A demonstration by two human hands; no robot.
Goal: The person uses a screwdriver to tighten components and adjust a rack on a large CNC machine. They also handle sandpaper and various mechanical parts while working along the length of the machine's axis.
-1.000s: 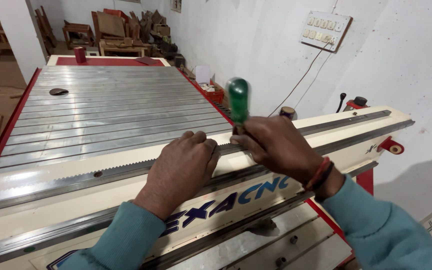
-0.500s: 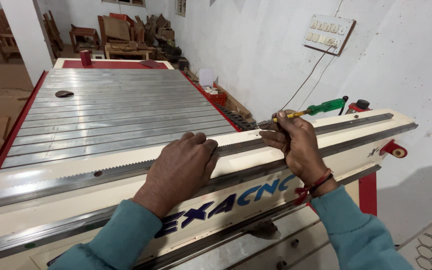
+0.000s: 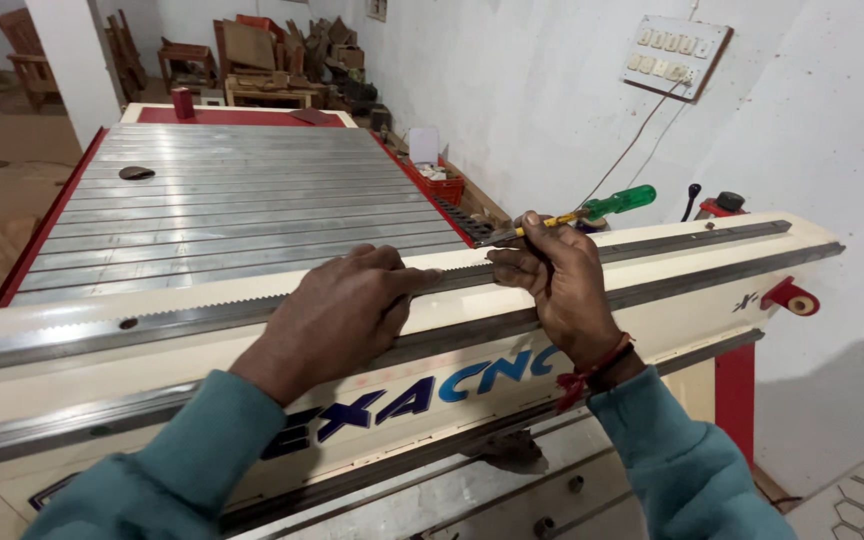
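Note:
My right hand (image 3: 557,285) grips a screwdriver (image 3: 592,213) with a green handle and a yellow collar, held nearly level, its tip pointing left just above the toothed metal rack (image 3: 202,312) on the cream gantry beam (image 3: 672,300). My left hand (image 3: 337,315) lies flat, palm down, on the beam, its fingertips on the rack close to the screwdriver tip. Both arms wear teal sleeves, and a red thread and a dark band circle my right wrist.
Beyond the beam stretches a ribbed aluminium machine bed (image 3: 232,205) with red edges, a small dark disc (image 3: 136,172) and a red can (image 3: 183,102) on it. A white wall with a switch panel (image 3: 677,55) and a hanging cable stands right. Wooden furniture (image 3: 262,60) is stacked at the back.
My right hand has swung the screwdriver from upright to nearly level and shifted right along the beam. My left hand has stayed flat on the beam.

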